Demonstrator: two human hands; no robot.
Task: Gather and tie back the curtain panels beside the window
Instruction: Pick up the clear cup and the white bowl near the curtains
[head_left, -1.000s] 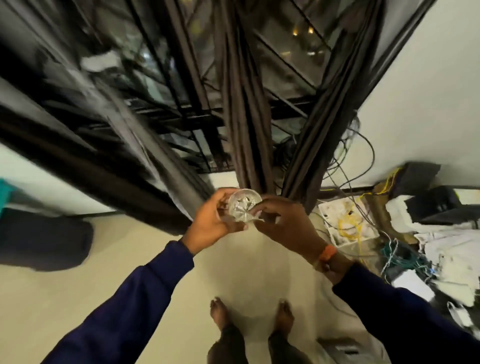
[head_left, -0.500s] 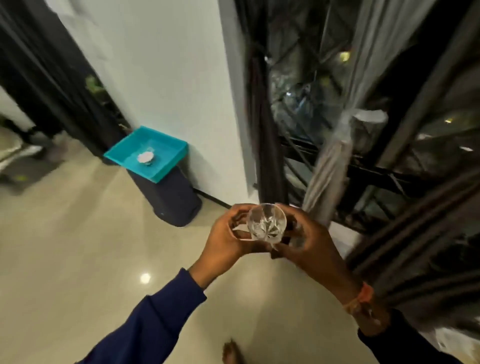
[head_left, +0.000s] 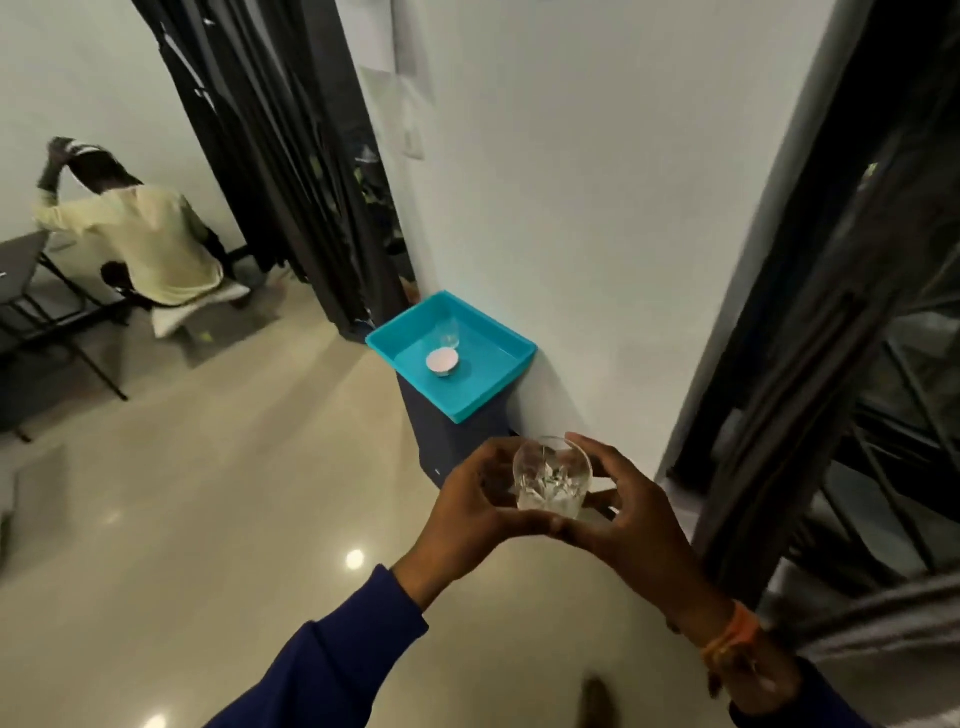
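Observation:
A clear cut-glass tumbler (head_left: 551, 478) is held in front of me between both hands. My left hand (head_left: 467, 512) grips it from the left and my right hand (head_left: 631, 512) cups it from the right, an orange band on that wrist. Dark curtain panels (head_left: 291, 156) hang at the upper left beside a white wall. A dark window frame and more dark curtain (head_left: 831, 322) run down the right side.
A turquoise tray (head_left: 511, 353) sits on a dark stand against the wall just beyond the glass; a small white round object (head_left: 442, 360) lies in it. A seated person in a pale shirt (head_left: 140, 239) is at the far left by a table (head_left: 21, 260). Glossy beige floor spreads below.
The view has swung left from the window toward the wall and the tray. Both hands keep hold of the glass, which now sits closer to the tray.

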